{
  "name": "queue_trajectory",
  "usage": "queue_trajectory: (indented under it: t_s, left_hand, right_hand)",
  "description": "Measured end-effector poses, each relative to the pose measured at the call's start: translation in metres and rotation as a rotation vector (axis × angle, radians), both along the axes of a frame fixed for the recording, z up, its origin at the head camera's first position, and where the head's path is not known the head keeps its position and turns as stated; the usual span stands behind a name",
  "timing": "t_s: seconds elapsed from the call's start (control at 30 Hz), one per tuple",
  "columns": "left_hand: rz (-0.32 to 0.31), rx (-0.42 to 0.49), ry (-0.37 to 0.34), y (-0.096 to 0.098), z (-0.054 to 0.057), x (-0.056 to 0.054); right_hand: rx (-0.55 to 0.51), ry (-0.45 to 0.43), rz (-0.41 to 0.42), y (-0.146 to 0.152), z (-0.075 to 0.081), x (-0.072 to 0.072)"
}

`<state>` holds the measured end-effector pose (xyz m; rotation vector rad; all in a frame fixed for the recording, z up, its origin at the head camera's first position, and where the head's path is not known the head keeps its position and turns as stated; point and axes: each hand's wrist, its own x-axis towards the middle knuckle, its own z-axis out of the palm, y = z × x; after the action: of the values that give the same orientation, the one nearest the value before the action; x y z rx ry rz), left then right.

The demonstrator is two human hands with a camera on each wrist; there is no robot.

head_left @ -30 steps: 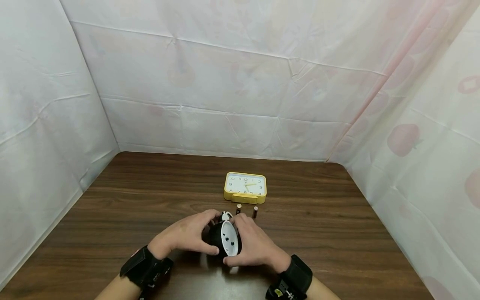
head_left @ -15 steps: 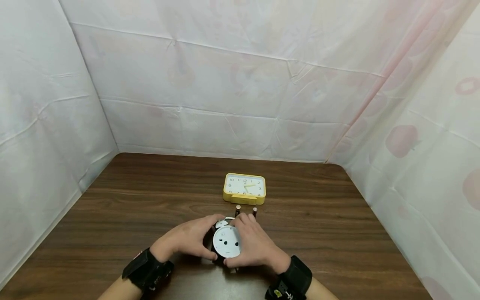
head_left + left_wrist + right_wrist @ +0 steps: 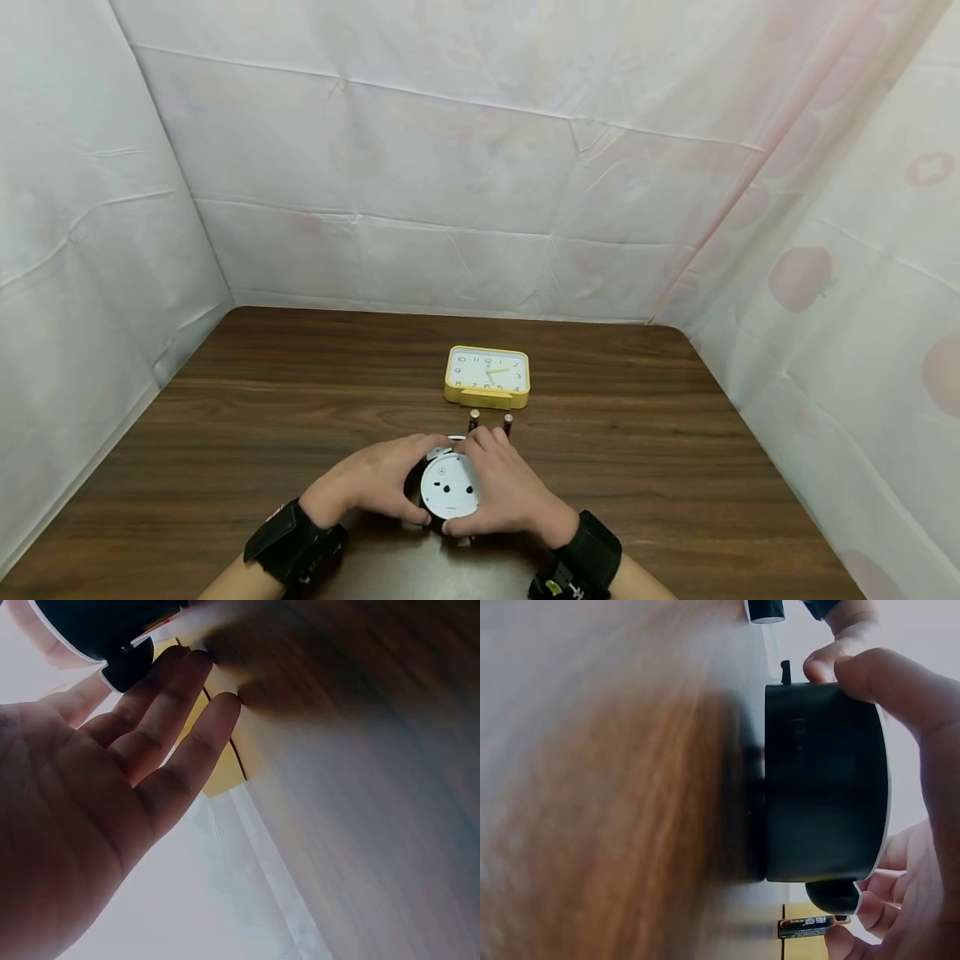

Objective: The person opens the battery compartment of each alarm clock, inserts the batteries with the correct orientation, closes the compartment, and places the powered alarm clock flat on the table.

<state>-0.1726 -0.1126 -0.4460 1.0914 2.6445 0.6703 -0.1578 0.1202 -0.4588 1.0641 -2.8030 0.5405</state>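
Observation:
A round black alarm clock (image 3: 448, 487) lies face down on the table, its white back with small black knobs turned up. My left hand (image 3: 382, 475) holds its left side, thumb at the lower edge and fingers by the top. Opposite it, my right hand (image 3: 506, 487) grips the right side. In the right wrist view the clock's black side (image 3: 825, 780) stands between thumb and fingers. A black bell (image 3: 131, 664) sits by my left fingers in the left wrist view. Just beyond the right fingers stand two batteries, one left (image 3: 474, 419) and one right (image 3: 507, 424).
Behind the batteries, a yellow rectangular clock (image 3: 487, 375) lies with its white dial up. The brown wooden table (image 3: 315, 375) is bounded at the back and sides by a pale printed cloth (image 3: 420, 167).
The alarm clock has gone from tilted on its side to lying flat, white back up, between both hands. It has shifted slightly left; both hands stay around it.

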Motion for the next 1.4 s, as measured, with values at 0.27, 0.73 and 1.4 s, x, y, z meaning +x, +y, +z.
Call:
queue_trajectory:
  t_s: [0.27, 0.73, 1.4]
  left_hand:
    - [0.009, -0.017, 0.002, -0.001, 0.000, 0.000]
    - [0.018, -0.021, 0.021, 0.000, -0.003, 0.001]
    - [0.037, -0.027, 0.065, 0.003, -0.002, 0.004]
  right_hand:
    - [0.000, 0.003, 0.003, -0.003, 0.001, 0.004]
    - [0.096, 0.121, 0.037, -0.005, 0.013, 0.013]
    - [0.137, 0.075, 0.048, -0.017, 0.027, 0.017]
